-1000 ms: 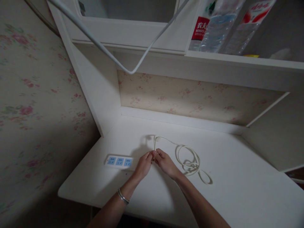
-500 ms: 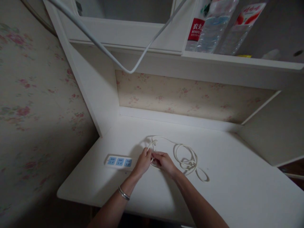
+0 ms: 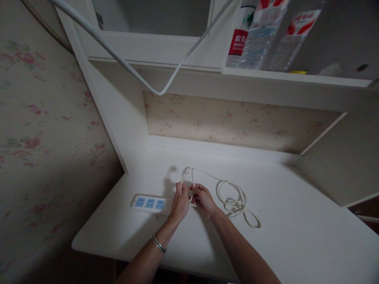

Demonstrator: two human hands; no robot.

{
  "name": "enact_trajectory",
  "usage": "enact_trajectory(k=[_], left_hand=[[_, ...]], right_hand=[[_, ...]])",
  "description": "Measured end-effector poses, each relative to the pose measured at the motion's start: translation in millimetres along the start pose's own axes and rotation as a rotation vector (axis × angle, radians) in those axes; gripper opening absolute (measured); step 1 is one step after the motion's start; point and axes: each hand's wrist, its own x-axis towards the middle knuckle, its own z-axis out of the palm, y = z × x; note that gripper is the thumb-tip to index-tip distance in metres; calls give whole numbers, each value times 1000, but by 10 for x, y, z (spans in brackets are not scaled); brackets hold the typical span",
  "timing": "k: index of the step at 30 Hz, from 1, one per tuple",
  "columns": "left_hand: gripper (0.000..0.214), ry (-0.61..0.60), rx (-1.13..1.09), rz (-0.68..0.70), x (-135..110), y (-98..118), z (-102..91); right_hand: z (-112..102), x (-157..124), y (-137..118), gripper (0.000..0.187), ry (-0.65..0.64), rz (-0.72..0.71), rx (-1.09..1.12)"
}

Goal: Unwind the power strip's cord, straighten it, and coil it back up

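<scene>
A white power strip (image 3: 148,203) with blue sockets lies on the white desk (image 3: 284,236). Its white cord (image 3: 233,199) runs right into loose coils on the desk. My left hand (image 3: 180,205) and my right hand (image 3: 203,199) meet just right of the strip, both closed on the cord. Between them a small loop of cord (image 3: 187,175) stands up above the fingers. A silver bangle (image 3: 159,243) sits on my left wrist.
A shelf above holds plastic water bottles (image 3: 257,35) at the upper right. A white hanger-like bar (image 3: 154,85) hangs down from the top. Floral wallpaper (image 3: 38,130) covers the wall on the left and the panel behind the desk.
Both hands have drawn more cord together, and the loop above my fingers now stands taller and narrower. The coils at the right have shifted slightly towards my hands.
</scene>
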Motion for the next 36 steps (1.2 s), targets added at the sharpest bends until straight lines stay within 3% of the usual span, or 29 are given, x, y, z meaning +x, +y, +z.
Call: enact_trajectory(k=[4,7,10,15,19,26,31,36], left_hand=[[48,31,108,-24,54,-38,1],[48,9,168,-12,53,-17,1],[46,-41,213,32,23,18,11],[56,-93,245,105,-14,47,5],[66,-145,215,87,-25,52,-24],[68,-174,177,57,-58,99,-104],[48,-139,250,206,-71,96,-126],[39,-24,352,255,-1,-15,-90]], right_hand=[[-34,-40,2,40,-28,-60,53],[-74,-53,-49,40,-119,-116,-10],[-101,-34,-171,36,-170,-241,-230],[-130,38,-369,34,-278,-595,-813],[-175,69,-395,36,-334,-618,-1123],[-329,24,-516,33,-375,-669,-1346],[-799,14,-898,35,-229,-696,-1475],[-1767,38,-1357,42,183,-554,-1574]])
